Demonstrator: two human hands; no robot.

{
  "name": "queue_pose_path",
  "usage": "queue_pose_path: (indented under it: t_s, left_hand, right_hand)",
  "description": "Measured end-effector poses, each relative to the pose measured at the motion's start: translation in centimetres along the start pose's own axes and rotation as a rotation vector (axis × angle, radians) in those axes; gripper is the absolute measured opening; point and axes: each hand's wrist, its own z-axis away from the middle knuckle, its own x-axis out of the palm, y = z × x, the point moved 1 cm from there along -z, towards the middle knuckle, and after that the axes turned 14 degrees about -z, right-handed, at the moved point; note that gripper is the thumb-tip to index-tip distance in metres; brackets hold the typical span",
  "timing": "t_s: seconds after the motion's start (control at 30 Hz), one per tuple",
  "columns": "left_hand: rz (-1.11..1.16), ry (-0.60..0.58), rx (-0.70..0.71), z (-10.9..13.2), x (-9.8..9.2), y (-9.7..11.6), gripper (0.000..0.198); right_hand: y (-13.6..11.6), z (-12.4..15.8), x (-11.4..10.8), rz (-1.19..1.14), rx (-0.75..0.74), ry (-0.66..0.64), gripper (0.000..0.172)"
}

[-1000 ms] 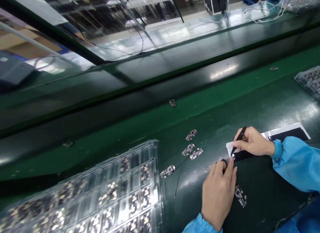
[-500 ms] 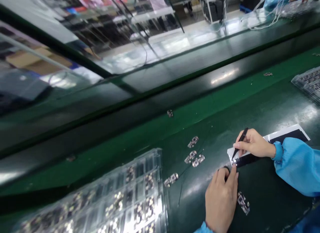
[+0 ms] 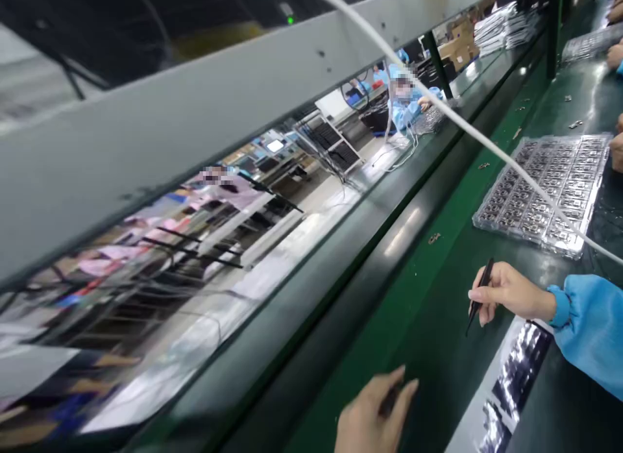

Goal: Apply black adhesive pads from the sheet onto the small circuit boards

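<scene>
Toward the near right corner of the dark green surface [image 3: 433, 355], a white sheet [image 3: 481, 389] lies aslant, carrying shiny black pieces [image 3: 523, 359] set one after the other along it; its lower end runs out of view. Just beyond the sheet's far end, the right hand [image 3: 511, 291] has its fingers closed around a slim black tool [image 3: 481, 291] that looks like tweezers. The tool leans, its pointed end downward and to the left of the sheet, apart from the black pieces. A blue sleeve [image 3: 591, 330] covers that arm to the wrist.

Farther left, nearer the green strip [image 3: 384, 323] along the surface's far edge, the left hand [image 3: 367, 414] is partly cut off by the bottom of the view. Its thumb and forefinger are parted a little, with nothing visible between them.

Toward the right end of the surface stands a clear tray [image 3: 516, 233] filled with rows of small circuit boards. One loose board [image 3: 434, 238] lies on the green strip, near the dark rail [image 3: 360, 281]. Beside the tray's right edge is a co-worker's hand [image 3: 617, 145]. A white cable [image 3: 452, 115] crosses in front of the tray.
</scene>
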Motion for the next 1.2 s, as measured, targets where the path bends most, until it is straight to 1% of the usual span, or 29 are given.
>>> queue_pose_path:
  t_s: [0.03, 0.07, 0.13, 0.2, 0.27, 0.33, 0.4, 0.47, 0.53, 0.57, 0.63, 0.7, 0.73, 0.77, 0.83, 0.9, 0.97, 1.0, 1.07, 1.13, 1.2]
  left_hand:
    - [0.028, 0.002, -0.002, -3.4, 0.2, 0.9, 0.027]
    - [0.064, 0.011, 0.004, -6.8, 0.7, 1.8, 0.027]
    - [0.103, 0.045, 0.017, -13.2, 2.7, 3.3, 0.028]
    - [0.103, 0.070, 0.031, -18.4, 4.9, 4.3, 0.032]
    - [0.090, 0.077, 0.041, -22.3, 6.3, 4.8, 0.037]
    - [0.076, 0.058, 0.051, -25.0, 6.7, 4.9, 0.040]
    - [0.067, 0.014, 0.071, -26.7, 6.4, 4.8, 0.035]
    - [0.069, -0.017, 0.092, -27.5, 5.9, 4.8, 0.026]
    - [0.075, -0.005, 0.075, -27.6, 5.5, 5.0, 0.017]
    - [0.076, 0.019, 0.039, -27.3, 5.3, 5.0, 0.015]
    - [0.085, 0.071, -0.081, -26.4, 4.7, 5.1, 0.015]
    - [0.122, 0.110, -0.214, -24.6, 3.6, 4.9, 0.022]
    - [0.146, 0.121, -0.265, -23.2, 2.8, 4.8, 0.025]
    - [0.192, 0.116, -0.309, -21.5, 1.8, 4.7, 0.028]
    - [0.354, 0.075, -0.392, -17.0, -0.5, 4.7, 0.030]
    - [0.641, -0.004, -0.486, -11.7, -2.5, 5.3, 0.029]
    - [0.830, -0.044, -0.566, -6.4, -3.7, 6.2, 0.033]
    - [0.883, -0.054, -0.603, -4.0, -3.8, 6.7, 0.033]
    - [0.971, -0.074, -0.670, 0.2, -3.0, 7.3, 0.033]
    - [1.055, -0.101, -0.717, 3.2, -1.0, 7.5, 0.031]
    - [1.121, -0.134, -0.745, 5.0, 1.6, 7.3, 0.031]
  right_hand:
    - [-0.4, -0.2, -0.3, -0.042, -0.012, -0.001, 0.037]
    - [-0.8, -0.4, -0.5, -0.084, -0.021, -0.001, 0.037]
    - [-1.2, -0.8, -0.7, -0.158, -0.029, 0.010, 0.038]
    - [-1.5, -1.3, -0.7, -0.219, -0.012, 0.023, 0.040]
    - [-1.5, -1.8, -0.5, -0.280, 0.020, 0.018, 0.043]
    - [-1.4, -2.3, -0.3, -0.352, 0.041, -0.013, 0.047]
    - [-1.3, -2.8, -0.3, -0.397, 0.038, -0.045, 0.049]
    - [-1.2, -3.1, -0.4, -0.407, 0.020, -0.035, 0.047]
    - [-1.2, -3.2, -0.6, -0.404, 0.003, -0.011, 0.045]
    - [-1.3, -3.2, -0.6, -0.407, -0.001, -0.009, 0.045]
    - [-1.6, -3.0, -0.6, -0.426, 0.005, -0.045, 0.047]
    - [-2.1, -2.6, -0.4, -0.443, 0.011, -0.088, 0.048]
    - [-2.4, -2.2, -0.2, -0.441, 0.013, -0.100, 0.048]
    - [-2.7, -1.8, -0.1, -0.429, 0.010, -0.091, 0.046]
    - [-3.1, -1.0, 0.0, -0.370, 0.023, -0.060, 0.042]
    - [-3.3, -0.4, -0.1, -0.294, 0.037, -0.029, 0.040]
    - [-3.0, -0.2, -0.2, -0.225, 0.043, -0.007, 0.038]
    - [-2.7, -0.1, -0.1, -0.192, 0.053, -0.006, 0.037]
    - [-1.7, 0.0, 0.1, -0.131, 0.077, -0.016, 0.036]
    - [-0.4, 0.2, 0.7, -0.075, 0.106, -0.024, 0.036]
    - [1.2, 0.3, 1.4, -0.031, 0.137, -0.021, 0.038]
